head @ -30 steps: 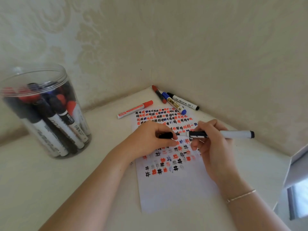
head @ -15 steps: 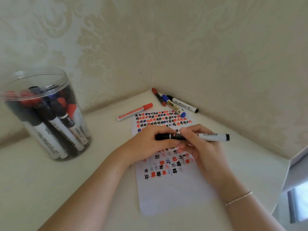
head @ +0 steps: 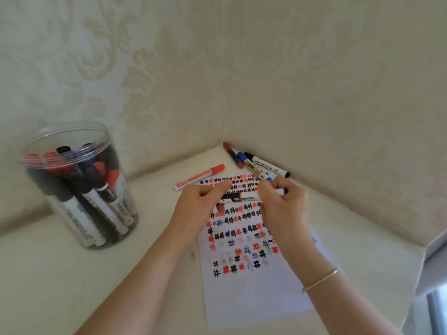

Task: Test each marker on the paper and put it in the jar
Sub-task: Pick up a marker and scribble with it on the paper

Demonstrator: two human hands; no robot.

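both hands up over the paper (head: pixel 254 296) now, and we've got one marker (head: pixel 242 197) lying level between them. our left hand (head: pixel 200 204) is curled round its dark end, thumb and fingers pinched on it. our right hand (head: pixel 283 209) is closed round the other end, the white barrel running into the fist and a dark tip poking out past the knuckles. whether the cap is seated, we can't tell, it's blurred.

the marker sits just above the sheet, which is covered in rows of black, red and blue hash marks on its upper part, bare white lower down.

over on the left stands the jar (head: pixel 72 141), clear, open at the top, packed with markers, well apart from the hands. a red marker (head: pixel 199 177) lies on the table (head: pixel 121 274) just beside the paper's top left corner. three more (head: pixel 254 163) lie bunched in the corner by the wall (head: pixel 242 68), near the right hand. a thin bracelet (head: pixel 320 279) on our right wrist.
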